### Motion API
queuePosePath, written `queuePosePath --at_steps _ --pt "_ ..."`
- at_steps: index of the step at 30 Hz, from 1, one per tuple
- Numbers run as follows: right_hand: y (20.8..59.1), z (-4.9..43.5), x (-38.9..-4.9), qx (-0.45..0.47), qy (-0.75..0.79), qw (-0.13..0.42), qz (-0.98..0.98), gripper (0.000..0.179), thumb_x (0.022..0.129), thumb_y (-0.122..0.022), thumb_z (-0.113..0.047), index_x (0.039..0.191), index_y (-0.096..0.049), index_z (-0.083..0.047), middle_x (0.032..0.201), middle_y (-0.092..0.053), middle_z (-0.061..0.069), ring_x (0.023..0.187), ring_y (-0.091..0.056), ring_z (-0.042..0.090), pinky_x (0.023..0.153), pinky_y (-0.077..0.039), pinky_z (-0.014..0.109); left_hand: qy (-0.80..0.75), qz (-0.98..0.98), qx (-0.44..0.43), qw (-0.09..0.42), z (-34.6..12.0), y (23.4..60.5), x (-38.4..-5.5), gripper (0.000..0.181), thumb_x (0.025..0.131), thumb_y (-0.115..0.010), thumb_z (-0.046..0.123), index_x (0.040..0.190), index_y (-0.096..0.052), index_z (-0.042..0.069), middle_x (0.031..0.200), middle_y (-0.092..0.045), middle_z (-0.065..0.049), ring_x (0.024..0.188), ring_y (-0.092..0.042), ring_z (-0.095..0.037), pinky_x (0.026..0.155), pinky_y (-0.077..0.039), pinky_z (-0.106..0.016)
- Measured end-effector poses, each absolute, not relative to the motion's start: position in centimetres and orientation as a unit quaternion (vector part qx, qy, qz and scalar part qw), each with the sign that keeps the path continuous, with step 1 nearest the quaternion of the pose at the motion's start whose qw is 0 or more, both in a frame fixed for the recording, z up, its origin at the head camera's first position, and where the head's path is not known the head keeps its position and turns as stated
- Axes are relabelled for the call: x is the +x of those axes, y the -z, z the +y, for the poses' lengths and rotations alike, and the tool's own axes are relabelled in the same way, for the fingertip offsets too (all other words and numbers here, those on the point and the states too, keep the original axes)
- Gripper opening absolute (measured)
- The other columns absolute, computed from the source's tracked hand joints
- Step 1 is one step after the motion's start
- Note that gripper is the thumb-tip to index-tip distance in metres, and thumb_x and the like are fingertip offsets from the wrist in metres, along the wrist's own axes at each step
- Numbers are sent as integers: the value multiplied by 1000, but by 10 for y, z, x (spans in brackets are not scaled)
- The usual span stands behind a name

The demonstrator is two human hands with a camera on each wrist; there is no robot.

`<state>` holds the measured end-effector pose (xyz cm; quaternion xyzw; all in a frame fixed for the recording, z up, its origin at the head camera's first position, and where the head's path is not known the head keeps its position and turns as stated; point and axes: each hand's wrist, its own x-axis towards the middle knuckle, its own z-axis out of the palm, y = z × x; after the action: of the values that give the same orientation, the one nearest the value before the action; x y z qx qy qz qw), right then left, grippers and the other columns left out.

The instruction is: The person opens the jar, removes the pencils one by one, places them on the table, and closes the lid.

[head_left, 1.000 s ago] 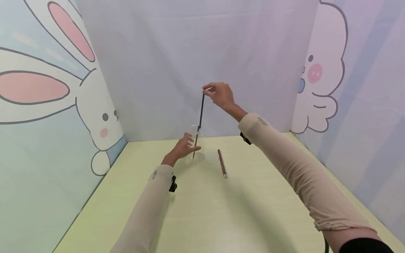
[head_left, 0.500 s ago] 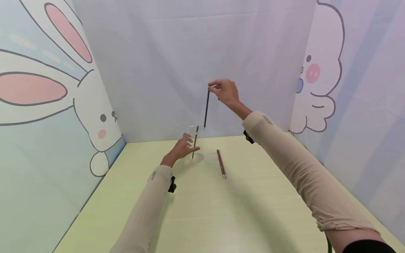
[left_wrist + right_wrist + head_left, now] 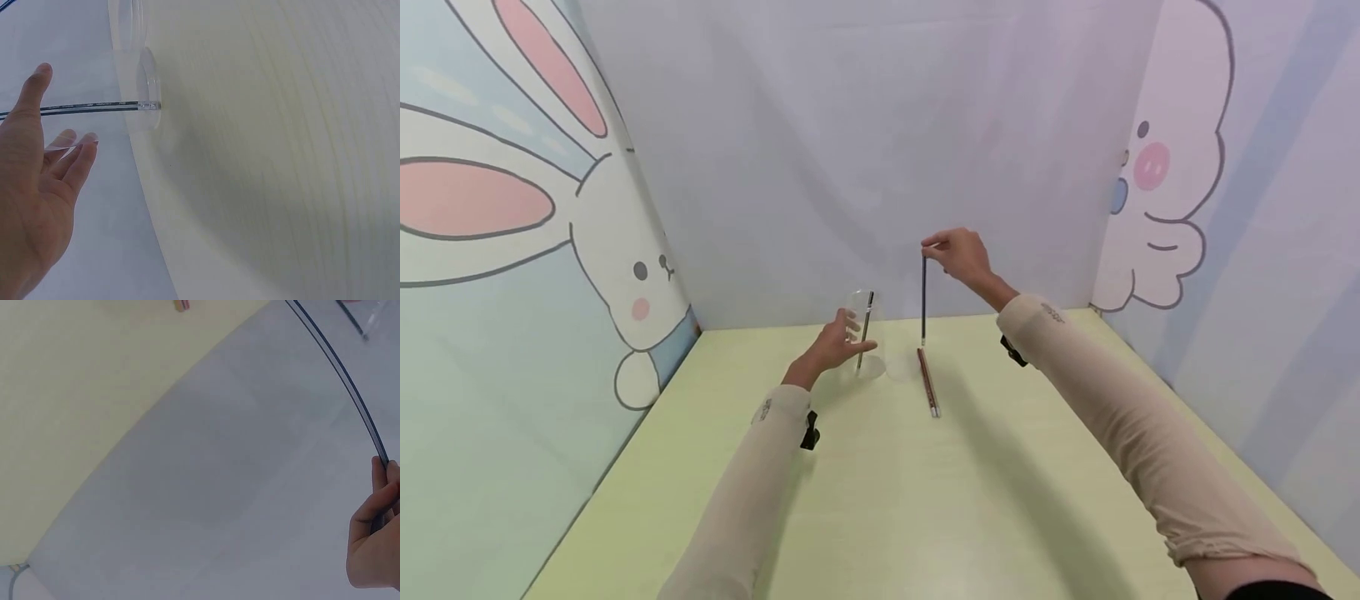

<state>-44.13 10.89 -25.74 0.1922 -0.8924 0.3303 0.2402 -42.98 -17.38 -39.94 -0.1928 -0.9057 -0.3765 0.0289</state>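
My left hand (image 3: 830, 343) holds a clear, open-topped plastic cup (image 3: 149, 122) from its left side, thumb and fingers around the wall. One dark striped pencil (image 3: 866, 331) leans inside it. My right hand (image 3: 958, 254) pinches the top of another dark striped pencil (image 3: 923, 300), which hangs upright, its pale lower end above the far ends of two reddish pencils (image 3: 928, 382) on the table. In the right wrist view, the held pencil (image 3: 350, 381) runs up from the fingertips. Just right of the gripped cup stands a second clear cup (image 3: 902, 368), hard to make out.
The pale yellow table (image 3: 880, 500) runs back to a grey cloth wall (image 3: 775, 167). A rabbit print (image 3: 632, 308) covers the left side wall, and another cartoon figure (image 3: 1180, 167) the right.
My right hand has lifted the dark pencil clear of the left cup, carried it right and then lowered it. The left hand stays at its cup, with the other dark pencil still inside.
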Motion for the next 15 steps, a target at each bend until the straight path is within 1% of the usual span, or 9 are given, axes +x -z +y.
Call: queuePosePath --at_steps 4,7,11,15 --pt "281 116 -443 182 -328 219 -901 24 92 -65 -31 108 -74 -16 99 -73 8 57 -61 22 47 -40 31 376 -905 -196 32 -174 397 -430 81 85 -71 43 140 -25 6 132 -49 -14 120 -51 -34 95 -46 -47" --pt "299 120 -446 174 -324 197 -909 23 92 -65 -30 108 -74 -15 99 -73 8 57 -61 20 46 -40 30 378 -904 -197 30 -174 397 -430 80 85 -72 40 140 -25 5 132 -49 -15 121 -50 -35 94 -46 -48" --pt "320 122 -448 161 -316 165 -920 23 92 -66 -30 107 -74 -15 99 -73 7 58 -62 16 46 -42 29 378 -905 -195 31 -176 398 -431 80 85 -71 41 140 -25 5 131 -49 -13 121 -50 -34 94 -46 -47" --pt "338 124 -448 145 -314 141 -928 23 91 -67 -29 108 -74 -15 98 -73 8 58 -63 16 46 -44 30 377 -904 -198 30 -177 398 -431 82 85 -71 44 140 -25 6 132 -50 -12 122 -50 -33 95 -46 -47"
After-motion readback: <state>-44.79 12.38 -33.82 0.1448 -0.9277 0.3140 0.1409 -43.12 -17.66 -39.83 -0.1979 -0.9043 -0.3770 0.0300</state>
